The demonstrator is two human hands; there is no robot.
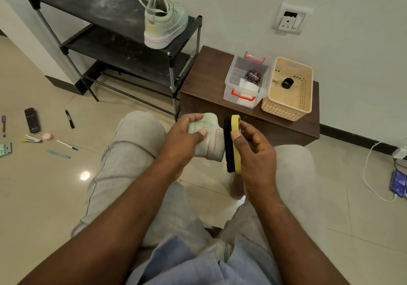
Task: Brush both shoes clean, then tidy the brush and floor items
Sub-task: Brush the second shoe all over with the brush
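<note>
The left hand (187,139) grips one shoe (212,146) at centre. The right hand (253,150) clasps the single brush (230,150), bristles against its heel. The second shoe (165,22) sits at 12 o'clock, heel at the rack (88,5) top shelf's edge. Bare floor (44,196) opens at 8 o'clock. Eight small items lie at 9 o'clock, a remote (32,120) among them.

A black shoe rack (99,5) stands against the wall beside a dark wooden cabinet (207,75). On that surface sit a clear box (228,91) with red handles, holding a black tin (253,76). Just beside it is a beige basket (284,110) containing a black ring (287,83). A socket (290,19) is set in the wall above.
</note>
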